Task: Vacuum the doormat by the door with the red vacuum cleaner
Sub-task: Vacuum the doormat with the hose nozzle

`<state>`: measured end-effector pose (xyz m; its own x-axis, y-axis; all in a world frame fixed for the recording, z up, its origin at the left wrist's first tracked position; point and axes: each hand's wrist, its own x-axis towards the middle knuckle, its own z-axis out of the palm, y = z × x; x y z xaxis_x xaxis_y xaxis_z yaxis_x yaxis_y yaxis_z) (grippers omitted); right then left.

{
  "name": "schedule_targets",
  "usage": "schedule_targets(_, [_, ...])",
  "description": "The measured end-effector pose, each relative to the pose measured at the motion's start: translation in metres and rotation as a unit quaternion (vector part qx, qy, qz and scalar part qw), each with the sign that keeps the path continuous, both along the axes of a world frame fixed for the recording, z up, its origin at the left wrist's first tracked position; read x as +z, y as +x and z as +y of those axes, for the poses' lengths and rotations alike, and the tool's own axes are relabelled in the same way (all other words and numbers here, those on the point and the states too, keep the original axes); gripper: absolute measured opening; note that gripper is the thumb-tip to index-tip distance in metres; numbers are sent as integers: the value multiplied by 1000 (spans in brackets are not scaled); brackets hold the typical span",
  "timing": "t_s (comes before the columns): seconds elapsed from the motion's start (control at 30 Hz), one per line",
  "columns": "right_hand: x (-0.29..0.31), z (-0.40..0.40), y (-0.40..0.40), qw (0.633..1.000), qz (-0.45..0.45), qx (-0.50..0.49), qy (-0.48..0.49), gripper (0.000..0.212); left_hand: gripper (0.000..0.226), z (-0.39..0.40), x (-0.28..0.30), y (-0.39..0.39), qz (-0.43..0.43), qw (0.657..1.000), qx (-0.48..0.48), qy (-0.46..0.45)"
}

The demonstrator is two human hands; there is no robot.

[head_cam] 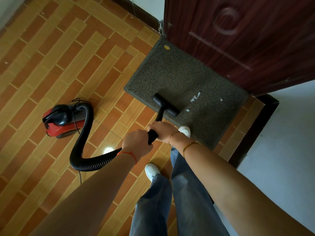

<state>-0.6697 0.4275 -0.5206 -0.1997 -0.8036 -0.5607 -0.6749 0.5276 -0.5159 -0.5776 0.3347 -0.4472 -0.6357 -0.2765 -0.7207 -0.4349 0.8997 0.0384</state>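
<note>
A dark grey doormat lies on the tiled floor against a dark red door. The black floor nozzle rests flat on the mat's near part, beside small white paper scraps. A yellow bit lies at the mat's far corner. Both hands grip the black wand: my left hand lower on it near the hose, my right hand just above. The ribbed black hose curves back to the red vacuum cleaner on the floor to the left.
Orange and tan brick-pattern tiles cover the floor. A white wall with a dark skirting board stands at the right. My feet in white shoes stand by the mat's near edge. A thin black power cord trails from the vacuum.
</note>
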Motion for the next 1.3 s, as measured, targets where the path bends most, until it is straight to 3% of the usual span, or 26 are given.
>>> schedule_targets(0.17, [-2, 0, 32, 1000, 1, 6, -21, 4, 17, 0, 2, 33, -2, 1000, -2, -5])
schedule_targets(0.33, [1, 1, 41, 998, -19, 45, -27, 19, 15, 1, 2, 45, -12, 999, -29, -24])
schedule_targets(0.53, [1, 7, 27, 995, 10, 86, -39, 14, 14, 13, -1, 30, -11, 1000, -20, -12])
schedule_targets(1.0, [13, 1, -63, 993, 1, 117, -1, 2, 12, 16, 4, -45, 29, 998, 47, 1])
schedule_targets(1.13, [8, 2, -101, 996, -7, 94, 4, 12, 13, 19, -4, -84, 39, 998, 54, -5])
schedule_targets(1.3, [-2, 7, -142, 994, 12, 107, 4, 8, 13, 23, -19, -124, 38, 998, 53, 6])
